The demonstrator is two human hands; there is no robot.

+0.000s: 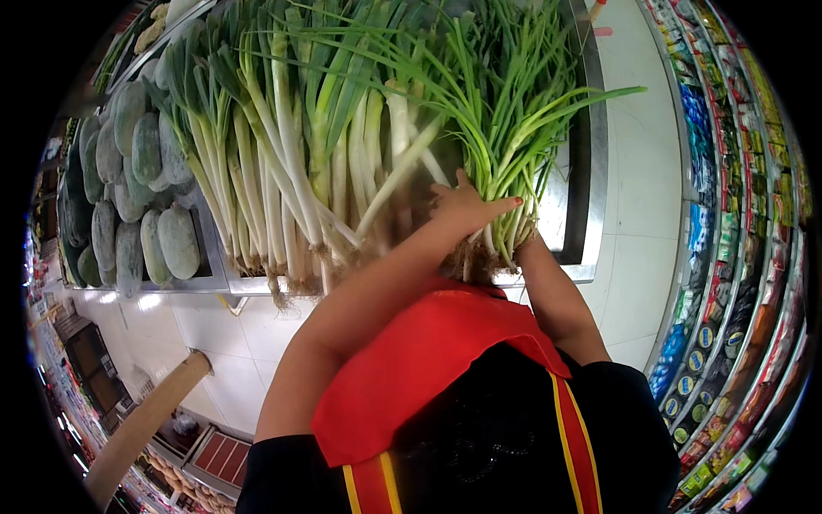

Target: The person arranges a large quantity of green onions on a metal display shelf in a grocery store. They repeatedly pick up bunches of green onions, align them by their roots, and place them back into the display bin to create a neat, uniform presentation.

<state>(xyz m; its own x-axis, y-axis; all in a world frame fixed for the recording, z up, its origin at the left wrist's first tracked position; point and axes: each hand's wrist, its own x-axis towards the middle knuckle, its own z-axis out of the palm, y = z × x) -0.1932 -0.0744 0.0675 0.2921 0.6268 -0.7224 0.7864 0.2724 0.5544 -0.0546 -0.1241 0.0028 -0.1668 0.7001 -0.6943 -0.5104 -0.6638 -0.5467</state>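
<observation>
A bunch of green onions with long green leaves and rooted lower ends stands in front of me at the right part of a metal display bin. Across its stems lies the thumb of my left hand, whose other fingers spread along the bunch's left side. My right hand reaches to the root end from the right, and its fingers are hidden behind the stems. Left of the bunch, thick white-stemmed leeks are lined up with their roots towards me. One leek slants across the others.
Winter melons are piled in the section at the left. Packaged goods fill curved-looking shelves across the tiled aisle on the right. Behind me at the lower left rises a tan post.
</observation>
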